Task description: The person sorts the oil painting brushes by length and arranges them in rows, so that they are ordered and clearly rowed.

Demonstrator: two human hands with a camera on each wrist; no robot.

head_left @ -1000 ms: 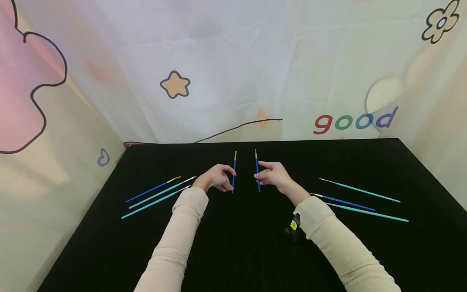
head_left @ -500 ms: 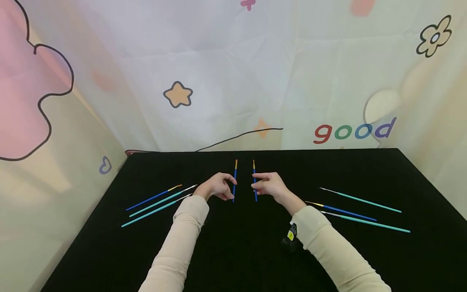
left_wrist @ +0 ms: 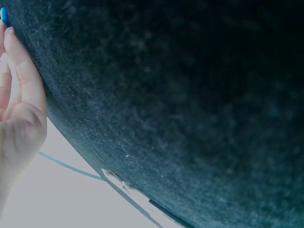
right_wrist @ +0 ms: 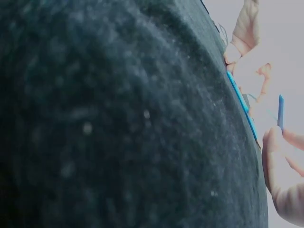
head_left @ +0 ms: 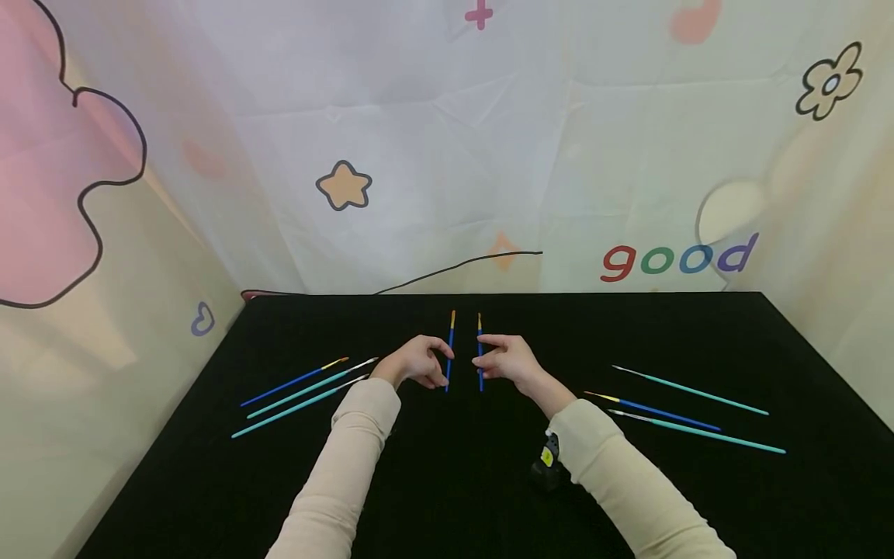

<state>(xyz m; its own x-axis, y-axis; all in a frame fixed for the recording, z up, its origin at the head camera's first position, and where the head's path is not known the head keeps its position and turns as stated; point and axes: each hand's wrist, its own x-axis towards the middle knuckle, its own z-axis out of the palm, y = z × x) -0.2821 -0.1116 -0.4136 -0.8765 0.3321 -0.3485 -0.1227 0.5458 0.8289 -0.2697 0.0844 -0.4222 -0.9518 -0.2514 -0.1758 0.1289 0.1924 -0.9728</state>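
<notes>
Pale fabric (head_left: 447, 140) (printed with a star, a flower and the word "good") hangs behind the black-covered worktop (head_left: 461, 497). Cream sleeves (head_left: 335, 473) reach over it. The left hand (head_left: 421, 361) pinches a blue-handled paintbrush (head_left: 448, 367) at the middle of the worktop, and the right hand (head_left: 513, 361) pinches a second blue paintbrush (right_wrist: 281, 111); these two are near each other but apart, almost parallel, bristles toward the fabric. Turquoise-handled paintbrushes (head_left: 719, 441) lie slanted on the worktop, two on each side. Slimmer blue spares (head_left: 670, 418) accompany them: one beyond the left pair, one between the right pair.
</notes>
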